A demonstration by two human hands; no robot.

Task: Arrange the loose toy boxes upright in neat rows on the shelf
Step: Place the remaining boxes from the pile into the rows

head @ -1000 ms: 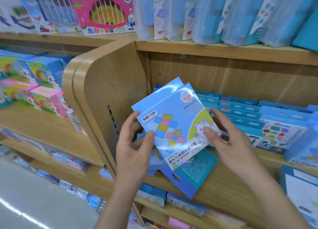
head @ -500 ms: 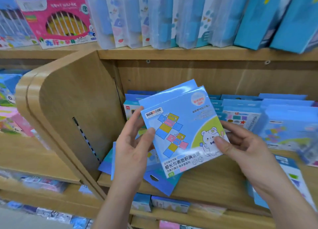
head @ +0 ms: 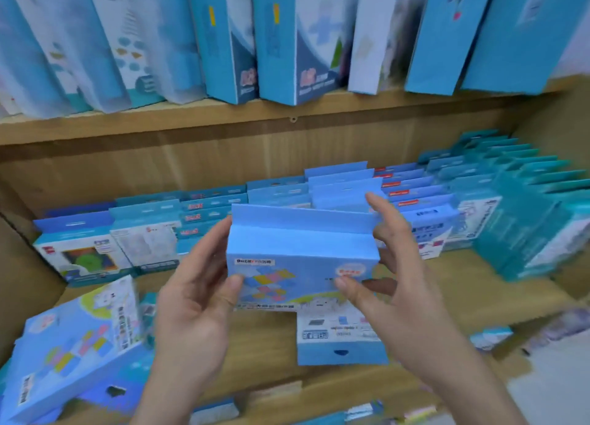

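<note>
While upright, toy box (head: 300, 249) long-axis sideways; left hand (head: 194, 300), right hand (head: 392, 284) clamped round it

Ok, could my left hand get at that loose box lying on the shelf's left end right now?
Probably yes, once freed: the left hand grips the held box with the right hand, but nothing stands between it and the loose box just beside it.

I see a blue box (head: 300, 255) between my left hand (head: 191, 312) and my right hand (head: 392, 290). It looks like smooth card with a soft shine. The shelf (head: 479, 284) under my hands is pale, matt wood with fine lines. Above my hands, tall boxes (head: 105, 41) have clear, shiny plastic wrap.
</note>
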